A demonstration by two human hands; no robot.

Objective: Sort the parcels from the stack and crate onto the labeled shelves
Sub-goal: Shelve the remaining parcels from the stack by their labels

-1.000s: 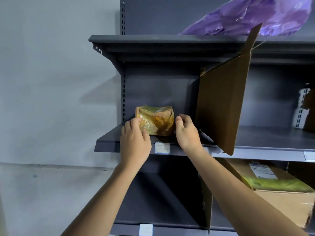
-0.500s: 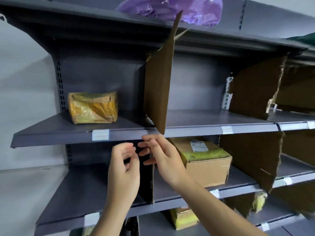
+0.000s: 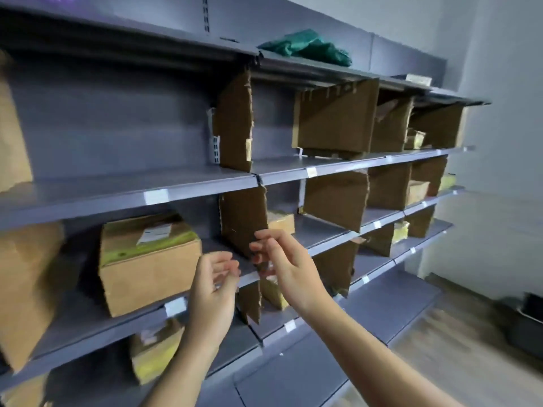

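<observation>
Hands empty, drawn back from the shelves [image 3: 88, 198]
Left hand [image 3: 214, 286] and right hand [image 3: 282, 259] hang loosely curled, holding nothing, before a cardboard divider [image 3: 244, 218]; a green-taped box [image 3: 150, 259] sits just left of them. The yellow parcel they set down a second ago is now out of view, so fetching another likely follows.

A large brown box [image 3: 150, 268], banded in yellow-green tape and bearing a white label on top, is sitting upright on the middle grey shelf [image 3: 88, 336]. A small brown parcel [image 3: 280, 222] is lying in the next compartment to its right. A yellow-taped parcel [image 3: 155, 352] is resting on the shelf below. More small parcels [image 3: 417, 191] are sitting in the far right compartments, blurred.
</observation>
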